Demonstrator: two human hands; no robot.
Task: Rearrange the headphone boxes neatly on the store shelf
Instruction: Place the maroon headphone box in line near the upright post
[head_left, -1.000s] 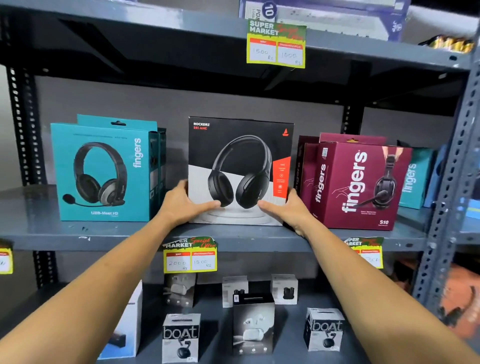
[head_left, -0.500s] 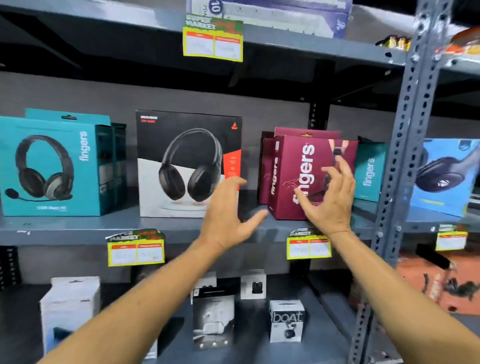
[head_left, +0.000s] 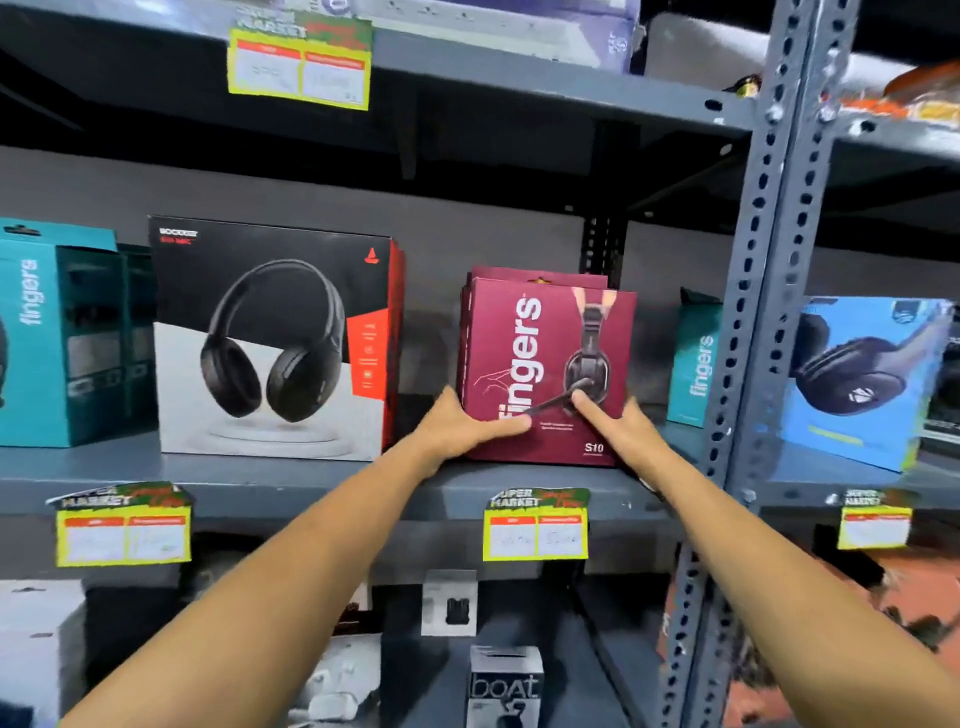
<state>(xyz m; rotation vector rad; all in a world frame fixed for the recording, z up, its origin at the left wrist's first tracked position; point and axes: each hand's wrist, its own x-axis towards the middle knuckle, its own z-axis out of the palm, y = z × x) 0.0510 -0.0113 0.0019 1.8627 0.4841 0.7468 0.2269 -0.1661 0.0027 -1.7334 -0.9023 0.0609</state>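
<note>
A maroon "fingers" headphone box (head_left: 545, 332) stands on the grey middle shelf (head_left: 311, 483), with more maroon boxes right behind it. My left hand (head_left: 465, 423) grips its lower left edge, thumb across the front. At the lower right corner my right hand (head_left: 618, 421) holds the same box, thumb pressed on the front. A black-and-white headphone box (head_left: 275, 338) stands free to the left. Teal "fingers" boxes (head_left: 57, 338) sit at the far left, partly cut off.
A perforated steel upright (head_left: 753, 312) rises just right of my right hand. Behind and beyond it stand a teal box (head_left: 696, 358) and a blue headphone box (head_left: 862, 379). Yellow price tags (head_left: 535, 525) hang on the shelf edge. Small earbud boxes (head_left: 504, 686) fill the lower shelf.
Both hands left the black-and-white box, moved right and closed on the maroon box. That box now faces front instead of angled. The view has shifted right.
</note>
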